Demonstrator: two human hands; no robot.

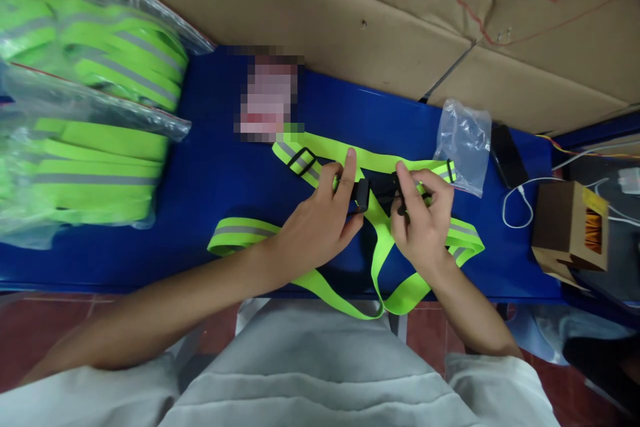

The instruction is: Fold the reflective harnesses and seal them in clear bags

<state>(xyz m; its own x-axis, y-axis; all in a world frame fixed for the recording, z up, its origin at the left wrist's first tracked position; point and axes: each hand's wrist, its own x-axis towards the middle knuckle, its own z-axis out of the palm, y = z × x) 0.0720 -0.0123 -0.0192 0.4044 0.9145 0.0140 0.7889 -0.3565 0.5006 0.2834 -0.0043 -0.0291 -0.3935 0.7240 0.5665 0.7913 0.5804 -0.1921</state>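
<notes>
A neon green strap harness with grey reflective stripes lies on the blue table in front of me, its lower loops hanging at the near edge. My left hand is closed on one black buckle half, index finger stretched along it. My right hand pinches the other black buckle half just to the right. The two halves face each other near the harness's middle; whether they touch is unclear. A black slider sits on the strap at the upper left, with another at the right end.
Bags of green straps cover the table's left side. A clear plastic bag, a black phone with a white cable, and a brown box are at the right. Cardboard stands behind the blue table.
</notes>
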